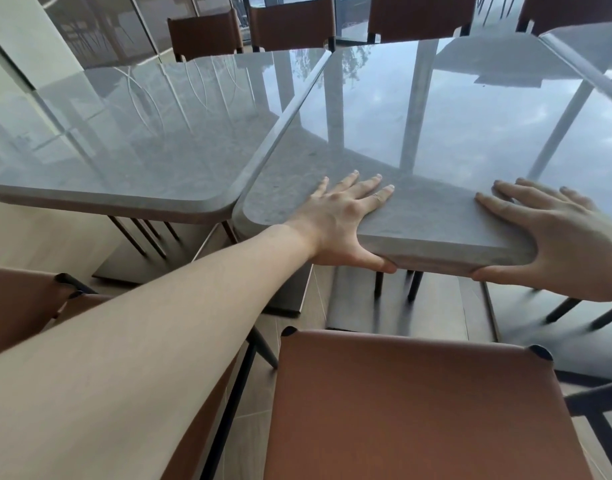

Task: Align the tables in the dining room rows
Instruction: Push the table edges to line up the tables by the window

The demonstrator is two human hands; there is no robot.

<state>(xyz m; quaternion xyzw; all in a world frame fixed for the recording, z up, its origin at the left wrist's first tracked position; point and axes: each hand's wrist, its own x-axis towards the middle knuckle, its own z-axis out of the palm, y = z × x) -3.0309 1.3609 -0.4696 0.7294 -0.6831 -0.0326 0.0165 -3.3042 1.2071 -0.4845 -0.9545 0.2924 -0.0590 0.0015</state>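
While the right-hand table (436, 133) is clamped at its near edge by the left hand (335, 216) and right hand (567, 233), fingers on top and thumbs beneath, its left edge is angled against the neighbouring table (124, 133), so a turn seems needed.

Head view: steep downward look, close over table (436, 140) edge; edges probably warped.

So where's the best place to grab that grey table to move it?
Probably the near edge of the grey table, from the chair side: the slab is thick and flat, so fingers lie on top with thumbs underneath, as the left hand and right hand grip now.
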